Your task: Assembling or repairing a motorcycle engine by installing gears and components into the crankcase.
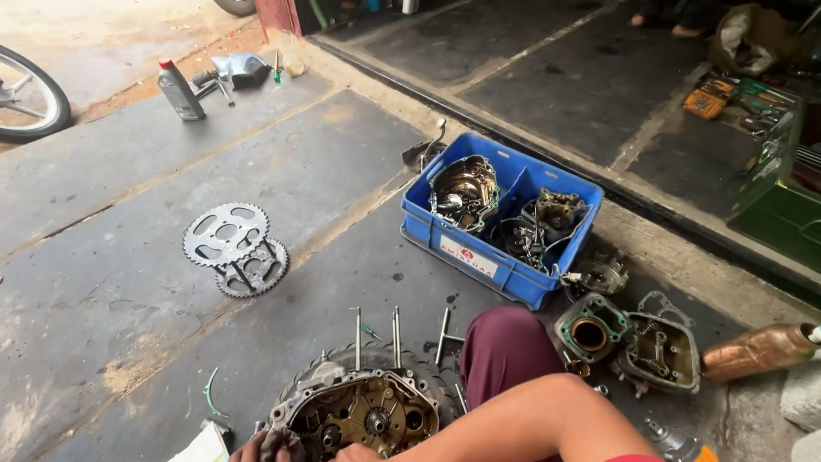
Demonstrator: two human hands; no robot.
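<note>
An open engine crankcase (363,411) with gears and long studs rests on a black tyre (428,376) at the bottom centre. My left hand (252,449) is at the case's lower left edge, closed around a dark crumpled rag (278,441). My right hand (357,454) touches the case's lower rim; the frame edge cuts it off, so its fingers are hidden. My right forearm (522,419) reaches in from the right, over my maroon-clad knee (505,346).
A blue crate (500,261) of engine parts stands beyond the knee. A cylinder block (590,329) and a cylinder head (658,351) lie to the right, beside a copper exhaust (757,349). Two sprockets (235,248) lie on the left; an oil bottle (180,90) stands far back.
</note>
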